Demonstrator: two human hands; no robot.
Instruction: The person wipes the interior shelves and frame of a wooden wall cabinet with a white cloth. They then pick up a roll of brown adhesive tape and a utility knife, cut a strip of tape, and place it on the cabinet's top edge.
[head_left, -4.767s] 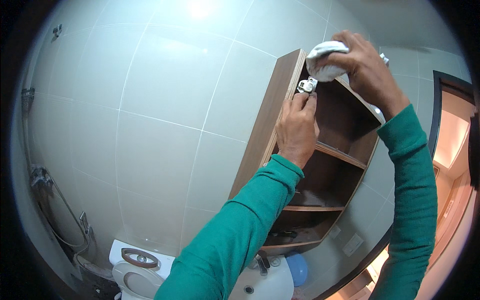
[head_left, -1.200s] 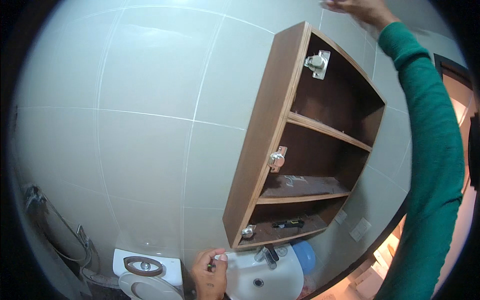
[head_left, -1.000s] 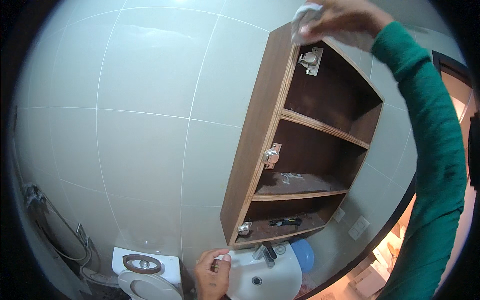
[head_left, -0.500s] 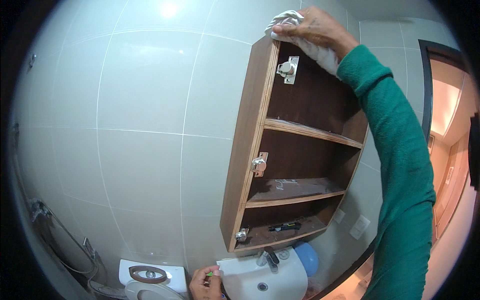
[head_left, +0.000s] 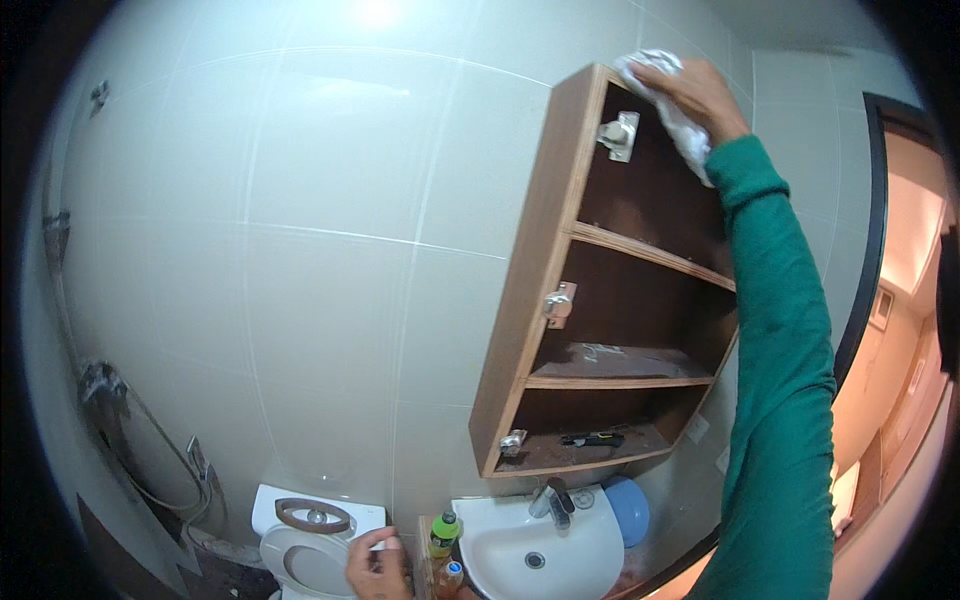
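Brown cabinet (head_left: 540,250), green sleeve (head_left: 785,350)

The cloth (head_left: 682,125) is white, the shelf edges (head_left: 650,256) tan. Pale grey wall tiles (head_left: 330,320) carry a grid of white grout (head_left: 415,241). The utility knife (head_left: 592,440) is black and yellow; the sink (head_left: 590,547), white.

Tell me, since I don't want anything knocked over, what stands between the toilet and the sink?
In the head view, a green bottle and a blue-capped bottle stand between the toilet and the sink; the left hand shows left of them.
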